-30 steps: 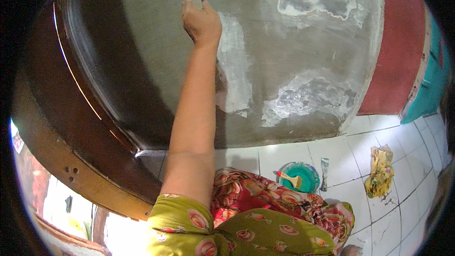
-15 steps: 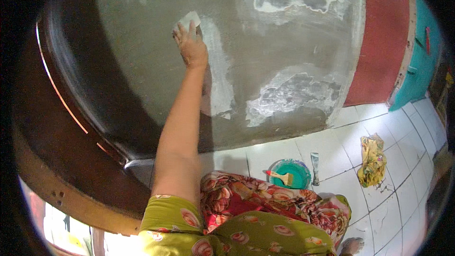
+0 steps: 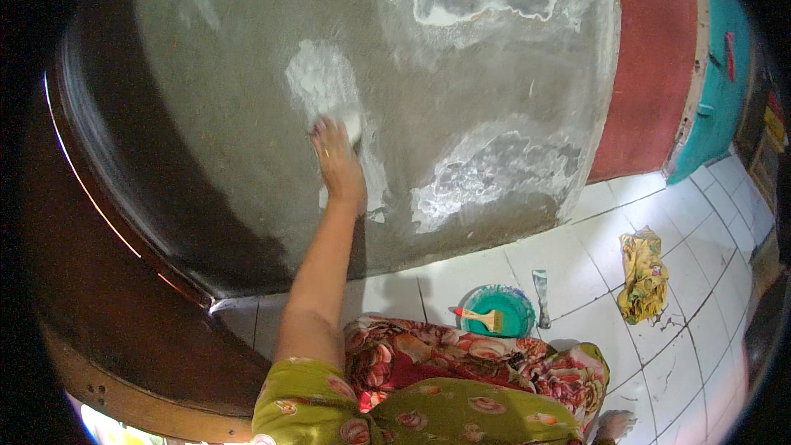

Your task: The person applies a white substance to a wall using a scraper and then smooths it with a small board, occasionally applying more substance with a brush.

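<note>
My left hand point(image 3: 336, 161) is pressed to the grey wall point(image 3: 255, 115), its fingers closed over a small pale flat piece point(image 3: 353, 127). The piece may be a sanding sheet or a spreader; its kind is partly hidden by my fingers. Under and around the hand runs a whitish smeared strip point(image 3: 321, 78) on the wall. My right hand does not show for certain; a partial bare limb point(image 3: 616, 424) at the lower right edge looks like a foot.
On the white tiled floor point(image 3: 568, 276) stands a round tub of green paint point(image 3: 515, 313) with a brush point(image 3: 486, 318) across it. Beside it lie a grey-and-white tube point(image 3: 540, 297) and a crumpled yellow cloth point(image 3: 644, 276). A dark wooden panel point(image 3: 107, 313) rises at left.
My left hand has slid down the wall with the pale piece, from the upper end of the strip to its middle. The strip's upper part is now uncovered. The view has shifted slightly.
</note>
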`<state>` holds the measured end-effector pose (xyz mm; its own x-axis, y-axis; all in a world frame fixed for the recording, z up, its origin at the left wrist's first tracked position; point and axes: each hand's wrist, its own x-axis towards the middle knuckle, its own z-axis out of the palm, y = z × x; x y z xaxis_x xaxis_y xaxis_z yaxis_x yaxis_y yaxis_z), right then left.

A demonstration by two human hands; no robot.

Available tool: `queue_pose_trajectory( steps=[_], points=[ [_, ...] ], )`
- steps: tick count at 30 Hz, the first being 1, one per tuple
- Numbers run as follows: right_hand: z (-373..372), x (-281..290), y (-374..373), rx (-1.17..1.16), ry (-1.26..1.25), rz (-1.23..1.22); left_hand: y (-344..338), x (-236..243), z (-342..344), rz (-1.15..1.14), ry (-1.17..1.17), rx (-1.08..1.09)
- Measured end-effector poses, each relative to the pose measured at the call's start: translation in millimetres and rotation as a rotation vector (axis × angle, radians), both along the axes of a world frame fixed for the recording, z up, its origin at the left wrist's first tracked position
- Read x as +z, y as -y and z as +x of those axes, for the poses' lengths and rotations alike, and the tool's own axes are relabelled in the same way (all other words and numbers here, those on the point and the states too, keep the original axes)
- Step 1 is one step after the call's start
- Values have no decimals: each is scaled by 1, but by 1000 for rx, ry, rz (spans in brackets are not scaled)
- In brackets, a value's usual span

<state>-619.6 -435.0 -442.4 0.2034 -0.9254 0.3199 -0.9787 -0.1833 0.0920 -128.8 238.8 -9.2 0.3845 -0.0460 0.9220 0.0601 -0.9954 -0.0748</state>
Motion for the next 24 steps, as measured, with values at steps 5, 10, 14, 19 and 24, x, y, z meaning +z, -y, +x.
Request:
queue_pose_trajectory(
  steps=[5,10,14,19,24],
  points=[
    [5,-2,7,15,-12,-2,-30,193,26,-47,512,-23],
    [2,8,9,-24,-14,82,27,130,29,141,298,79],
    [5,22,1,-11,-24,197,20,-12,14,59,-53,-201],
    [3,23,9,11,24,194,-16,148,28,-20,414,83],
    [11,3,12,-77,18,151,-2,212,28,127,260,410]
  ],
)
